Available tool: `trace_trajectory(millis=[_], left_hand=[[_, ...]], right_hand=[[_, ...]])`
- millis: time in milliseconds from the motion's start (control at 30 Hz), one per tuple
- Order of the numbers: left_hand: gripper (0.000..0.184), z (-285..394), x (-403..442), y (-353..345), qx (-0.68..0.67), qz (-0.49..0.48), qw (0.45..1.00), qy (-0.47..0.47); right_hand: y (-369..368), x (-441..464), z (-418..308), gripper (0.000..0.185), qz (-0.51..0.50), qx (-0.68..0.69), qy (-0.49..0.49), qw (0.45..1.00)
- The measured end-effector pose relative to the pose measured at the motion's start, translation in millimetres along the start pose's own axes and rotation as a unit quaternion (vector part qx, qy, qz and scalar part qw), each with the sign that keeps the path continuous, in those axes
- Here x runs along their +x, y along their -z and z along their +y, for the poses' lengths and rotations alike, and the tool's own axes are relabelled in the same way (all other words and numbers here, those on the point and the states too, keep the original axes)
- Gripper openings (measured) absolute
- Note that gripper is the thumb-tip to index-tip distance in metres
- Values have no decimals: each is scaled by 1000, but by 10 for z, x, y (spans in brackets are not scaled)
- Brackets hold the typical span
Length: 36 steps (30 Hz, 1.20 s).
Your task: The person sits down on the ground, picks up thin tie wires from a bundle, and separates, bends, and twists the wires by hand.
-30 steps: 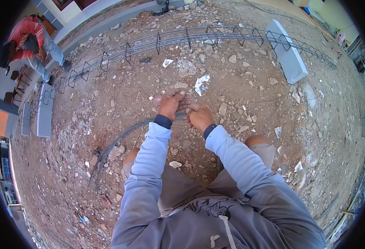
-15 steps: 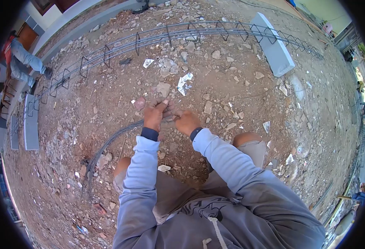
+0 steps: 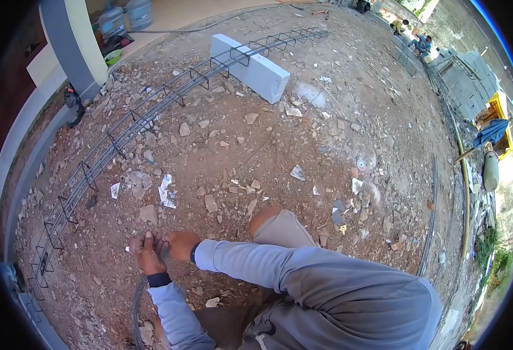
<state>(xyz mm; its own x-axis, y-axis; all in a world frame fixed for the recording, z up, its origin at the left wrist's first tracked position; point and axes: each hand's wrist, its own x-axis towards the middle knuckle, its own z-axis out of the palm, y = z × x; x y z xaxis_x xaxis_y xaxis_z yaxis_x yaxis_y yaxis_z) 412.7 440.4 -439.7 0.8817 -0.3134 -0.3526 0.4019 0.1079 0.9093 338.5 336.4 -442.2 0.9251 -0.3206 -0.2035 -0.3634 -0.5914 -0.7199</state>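
Low in front of my bent knees, my two hands are close together. My left hand (image 3: 149,255) has its thumb raised against curled fingers. Just to its right, my right hand (image 3: 183,245) is closed, knuckles up. Whatever is pinched between them is too thin or hidden to make out. A bundle of thin dark wire (image 3: 137,309) curves up from below toward my left wrist, and its upper end is hidden behind that wrist and sleeve.
A long rebar cage (image 3: 113,146) arcs across the stony ground, resting on a grey block (image 3: 256,73). Long bars (image 3: 431,216) lie at right. Water jugs (image 3: 112,23) stand by a pillar (image 3: 72,46). Two people (image 3: 421,45) crouch far off near stacked blocks (image 3: 469,81).
My view has swung to the right, so the cage, block and hands appear further left. The crouching people and stacked blocks now show; the person at the left has left view. Hands remain close together.
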Motion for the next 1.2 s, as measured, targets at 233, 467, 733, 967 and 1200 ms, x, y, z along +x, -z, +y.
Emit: trace_trajectory(millis=[233, 467, 733, 967, 1200], left_hand=[[31, 27, -4, -85, 1, 14, 1000, -8], [21, -29, -10, 25, -87, 65, 994, 1], [31, 55, -50, 83, -142, 91, 984, -49], [44, 118, -38, 161, 150, 200, 934, -255], [33, 282, -46, 232, 397, 304, 775, -387]], right_hand=[[174, -52, -48, 23, 7, -21, -19, 1000], [68, -14, 2, 24, -29, -60, 89, 994], [115, -211, -285, 24, 55, -88, 152, 983], [193, -190, -349, 16, 53, -38, 194, 979], [228, -223, -422, 15, 46, -66, 188, 979]])
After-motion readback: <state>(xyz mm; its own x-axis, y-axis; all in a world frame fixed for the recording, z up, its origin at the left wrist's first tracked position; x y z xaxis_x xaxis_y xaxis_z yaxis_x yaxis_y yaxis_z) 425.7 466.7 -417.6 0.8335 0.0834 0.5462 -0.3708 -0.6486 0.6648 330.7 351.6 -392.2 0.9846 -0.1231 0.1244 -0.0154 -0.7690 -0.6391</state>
